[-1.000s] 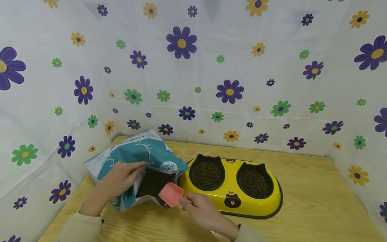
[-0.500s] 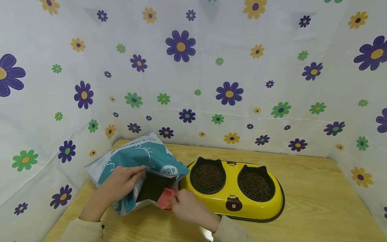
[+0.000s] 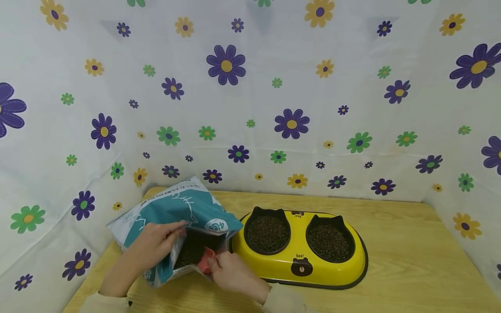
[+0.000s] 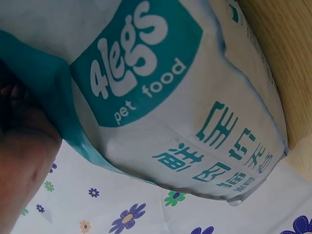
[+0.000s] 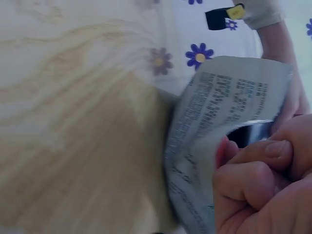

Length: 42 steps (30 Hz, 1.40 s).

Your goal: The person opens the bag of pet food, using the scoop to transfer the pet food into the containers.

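Observation:
A teal and white pet food bag lies on its side with its mouth held apart, dark kibble inside. My left hand pinches the upper edge of that mouth; in the left wrist view the hand is dark at the left side. My right hand grips the handle of a pink scoop, whose front end reaches into the bag. In the right wrist view the curled fingers cover most of the scoop. The scoop's front and whatever it holds are hidden.
Just right of the bag stands a yellow double feeder. Its two black cat-eared bowls, a left bowl and a right bowl, hold brown kibble. A wooden table carries everything, with a flowered cloth behind.
My right hand has moved left with the scoop, from beside the bag's mouth to inside it. The left hand has kept its hold on the bag. The head view has shifted slightly.

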Each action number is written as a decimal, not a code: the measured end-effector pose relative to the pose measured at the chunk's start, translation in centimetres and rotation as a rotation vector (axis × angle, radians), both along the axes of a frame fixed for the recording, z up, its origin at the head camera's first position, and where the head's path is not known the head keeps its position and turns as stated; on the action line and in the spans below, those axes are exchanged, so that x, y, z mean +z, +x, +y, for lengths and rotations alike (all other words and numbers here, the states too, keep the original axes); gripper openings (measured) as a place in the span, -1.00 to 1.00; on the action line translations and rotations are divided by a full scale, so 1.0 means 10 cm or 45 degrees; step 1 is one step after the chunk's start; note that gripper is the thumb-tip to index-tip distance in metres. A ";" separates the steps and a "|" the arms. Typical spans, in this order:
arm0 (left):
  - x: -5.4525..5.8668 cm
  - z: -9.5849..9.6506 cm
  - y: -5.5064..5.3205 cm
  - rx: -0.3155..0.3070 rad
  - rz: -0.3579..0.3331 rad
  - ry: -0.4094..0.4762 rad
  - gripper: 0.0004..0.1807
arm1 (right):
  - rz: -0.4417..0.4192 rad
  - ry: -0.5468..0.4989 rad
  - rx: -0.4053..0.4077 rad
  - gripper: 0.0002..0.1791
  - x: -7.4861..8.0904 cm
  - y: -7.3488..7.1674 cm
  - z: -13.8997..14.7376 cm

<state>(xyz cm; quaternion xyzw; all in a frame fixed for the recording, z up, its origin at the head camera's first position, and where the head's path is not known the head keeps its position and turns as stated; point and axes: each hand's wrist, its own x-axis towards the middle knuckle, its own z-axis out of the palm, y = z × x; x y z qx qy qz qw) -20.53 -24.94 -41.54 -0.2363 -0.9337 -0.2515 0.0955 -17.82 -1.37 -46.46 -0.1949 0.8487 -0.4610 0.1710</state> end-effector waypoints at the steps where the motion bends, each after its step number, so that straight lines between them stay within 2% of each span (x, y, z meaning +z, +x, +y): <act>1: 0.00 0.00 0.00 0.001 0.001 0.001 -0.72 | 0.007 -0.013 0.001 -0.48 -0.03 0.00 -0.01; 7: -0.01 -0.01 0.01 0.008 0.017 0.004 -0.73 | 0.039 -0.105 -0.011 -0.53 -0.15 0.02 -0.02; 18: -0.03 0.00 0.03 -0.001 0.007 -0.007 -0.72 | -0.014 -0.295 -0.051 -0.52 -0.22 0.09 -0.01; 27: -0.01 0.02 0.01 0.011 0.015 -0.009 -0.72 | -0.031 -0.372 -0.041 -0.52 -0.19 0.09 0.04; 31: -0.02 0.02 0.01 0.008 0.040 -0.004 -0.73 | -0.062 -0.379 -0.031 -0.54 -0.17 0.13 0.10; 42: -0.03 0.00 0.00 0.019 0.034 -0.016 -0.71 | -0.075 -0.461 0.020 -0.54 -0.16 0.21 0.23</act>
